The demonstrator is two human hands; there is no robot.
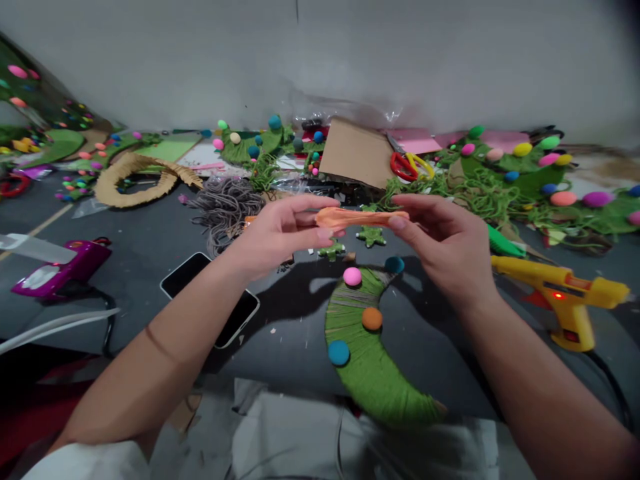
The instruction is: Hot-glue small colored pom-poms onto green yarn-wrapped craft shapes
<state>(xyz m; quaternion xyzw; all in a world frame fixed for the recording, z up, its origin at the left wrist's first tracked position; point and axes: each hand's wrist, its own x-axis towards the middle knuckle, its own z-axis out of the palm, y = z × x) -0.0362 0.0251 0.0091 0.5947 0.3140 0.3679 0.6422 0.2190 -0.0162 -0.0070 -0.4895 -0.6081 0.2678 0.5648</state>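
Note:
An orange stretchy-looking strip [360, 218] is held in the air between my two hands. My left hand [277, 237] pinches its left end between thumb and fingers, and my right hand [447, 247] has its right end between thumb and fingers. Below them lies a green yarn-wrapped crescent [380, 367] at the table's front edge. On it sit a pink ball [352, 276], an orange ball [371, 319] and a blue ball [339, 353], with a teal ball [395, 265] at its tip. Small green stars [371, 235] lie behind the crescent.
A yellow glue gun [570, 293] lies at the right, a purple glue gun [70, 270] at the left. A phone [235, 323] is under my left forearm. Behind are grey yarn [227, 207], a tan ring [135, 187], scissors [404, 167], cardboard [355, 153] and green yarn [480, 193].

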